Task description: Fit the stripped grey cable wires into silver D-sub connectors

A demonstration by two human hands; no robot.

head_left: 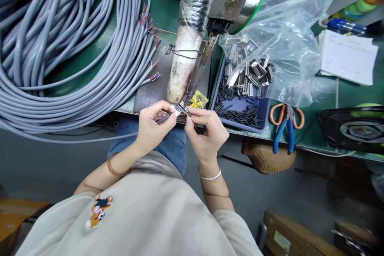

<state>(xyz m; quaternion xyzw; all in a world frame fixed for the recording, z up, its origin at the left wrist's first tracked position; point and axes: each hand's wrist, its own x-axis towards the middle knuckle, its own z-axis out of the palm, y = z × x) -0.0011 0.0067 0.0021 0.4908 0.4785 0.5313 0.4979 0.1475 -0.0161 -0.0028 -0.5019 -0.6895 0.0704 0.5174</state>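
Observation:
My left hand (156, 126) pinches the end of a grey cable (163, 119), whose thin coloured wires fan out at white-covered fingertips. Those wires meet a small metal connector (181, 108) between my two hands, just below the tip of the soldering tool (201, 64). Closed around a thin, dark pointed item (188, 113) and at the connector's right side is my right hand (207, 130); what exactly the item is cannot be made out. A yellow packet (198, 99) lies right behind the fingers.
Bundled grey cables (99, 84) cover the left. A white-tipped duct (183, 56) hangs behind my hands. Right of them are a blue tray (261, 122) of connectors and black tubes, a plastic bag (288, 48), pliers (289, 130), papers (348, 58) and a fan (357, 130).

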